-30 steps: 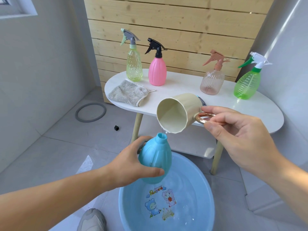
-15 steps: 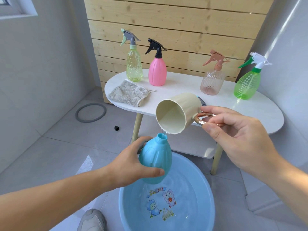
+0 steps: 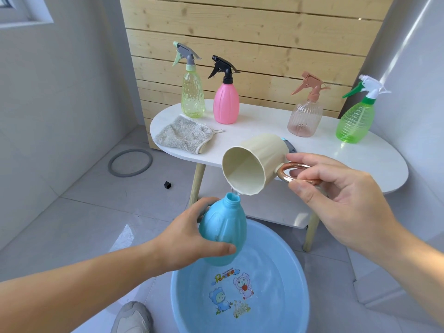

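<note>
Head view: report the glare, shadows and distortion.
Head view: a daylight streak crosses the right wall; head view: glare whitens the table beside the green spray bottle and water in the basin glints; head view: the wide lens bows wall edges; cup and blue bottle look sharp.

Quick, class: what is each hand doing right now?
Left hand: grips the blue bottle.
Right hand: holds the cup by its handle.

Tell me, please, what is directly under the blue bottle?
The light blue basin stands under the blue bottle, with shallow water and cartoon pictures on its bottom. The bottle and the left hand cover part of its far rim.
</note>
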